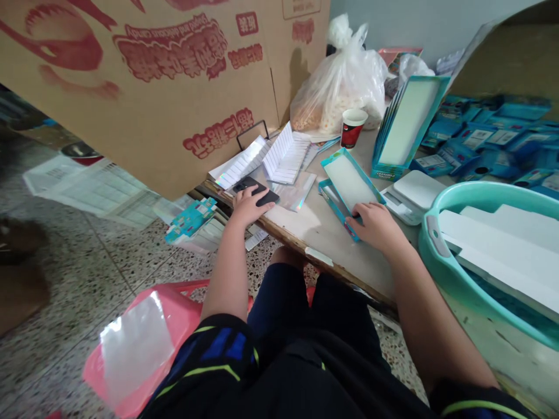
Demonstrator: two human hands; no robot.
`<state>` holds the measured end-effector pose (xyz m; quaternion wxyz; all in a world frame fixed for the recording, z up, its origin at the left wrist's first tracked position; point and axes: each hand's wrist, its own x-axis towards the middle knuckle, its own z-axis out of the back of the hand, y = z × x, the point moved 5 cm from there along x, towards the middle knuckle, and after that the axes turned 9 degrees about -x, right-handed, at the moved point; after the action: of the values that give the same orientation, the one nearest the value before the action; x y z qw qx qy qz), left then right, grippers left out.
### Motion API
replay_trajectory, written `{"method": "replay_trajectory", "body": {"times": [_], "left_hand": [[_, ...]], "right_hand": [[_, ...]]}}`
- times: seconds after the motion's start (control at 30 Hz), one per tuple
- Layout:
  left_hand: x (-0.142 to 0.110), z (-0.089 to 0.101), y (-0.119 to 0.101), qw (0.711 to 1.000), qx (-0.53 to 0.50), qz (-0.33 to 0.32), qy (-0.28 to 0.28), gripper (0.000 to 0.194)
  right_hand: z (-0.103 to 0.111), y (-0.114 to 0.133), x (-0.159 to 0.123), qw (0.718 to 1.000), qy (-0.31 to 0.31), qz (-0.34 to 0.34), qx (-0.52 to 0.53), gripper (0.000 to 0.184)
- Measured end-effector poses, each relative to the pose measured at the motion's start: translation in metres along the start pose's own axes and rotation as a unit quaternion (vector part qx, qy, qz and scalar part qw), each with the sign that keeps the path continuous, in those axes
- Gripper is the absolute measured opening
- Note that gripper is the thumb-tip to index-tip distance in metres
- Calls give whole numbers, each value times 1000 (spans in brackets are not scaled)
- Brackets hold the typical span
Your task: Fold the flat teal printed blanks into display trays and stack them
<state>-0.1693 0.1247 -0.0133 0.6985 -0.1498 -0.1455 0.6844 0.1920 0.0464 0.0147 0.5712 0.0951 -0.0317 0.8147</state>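
Observation:
My left hand (248, 207) lies on a dark smartphone (269, 198) near the table's front edge, its fingers spread over the phone. With my right hand (378, 226) I grip the near end of a shallow blue cardboard box (349, 177) with a white inside, thumb on the near side and fingers at the rim. A second blue box (337, 206) sits partly under it, tilted apart at the left. Behind the phone are clear plastic sleeves (297, 195) and folded striped white sheets (288, 154).
A stack of blue boxes (410, 122), a red paper cup (353, 131) and tied plastic bags (340, 81) stand at the back. On the right are a white scale-like device (414, 195) and a turquoise tub (430, 224). A large carton (152, 116) rises left; a pink stool (187, 308) stands below.

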Motion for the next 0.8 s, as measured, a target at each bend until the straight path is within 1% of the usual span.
{"method": "replay_trajectory", "body": {"times": [0.13,0.23,0.33,0.43,0.5,0.53,0.57,0.6,0.63,0.7,0.73,0.77,0.8], "left_hand": [[2,-1,0,1000,-19,16,-6,54],[4,0,2,998,-46,24,-37,46],[3,4,6,987,-123,9,-106,41],[-3,7,11,961,-208,9,-181,42],[-4,8,8,947,-227,30,-226,46],[-3,7,1,941,-231,39,-244,48],[2,6,-10,935,-238,42,-258,48],[9,4,-26,932,-244,36,-266,47],[19,1,-46,928,-255,18,-271,45],[44,-9,-97,917,-294,-38,-267,35],[56,-15,-123,901,-333,-68,-269,32],[69,-23,-146,890,-368,-78,-258,34],[80,-34,-166,889,-386,-64,-240,36]], "right_hand": [[0,-1,0,1000,1,-3,9,13],[0,-3,1,1000,-1,-9,20,11],[1,-4,2,999,-7,-10,34,10],[0,-4,3,999,-13,-9,45,11],[-1,-4,4,999,-15,-16,48,14],[-2,-4,5,999,-17,-22,48,16],[-3,-4,5,998,-18,-28,45,17],[-3,-4,6,998,-18,-34,40,17],[-4,-4,7,998,-19,-39,36,16],[-3,-3,9,998,-30,-49,36,15],[-2,-4,9,996,-43,-58,44,16],[0,-5,9,994,-61,-70,57,18],[3,-7,9,990,-84,-88,74,20]]}}
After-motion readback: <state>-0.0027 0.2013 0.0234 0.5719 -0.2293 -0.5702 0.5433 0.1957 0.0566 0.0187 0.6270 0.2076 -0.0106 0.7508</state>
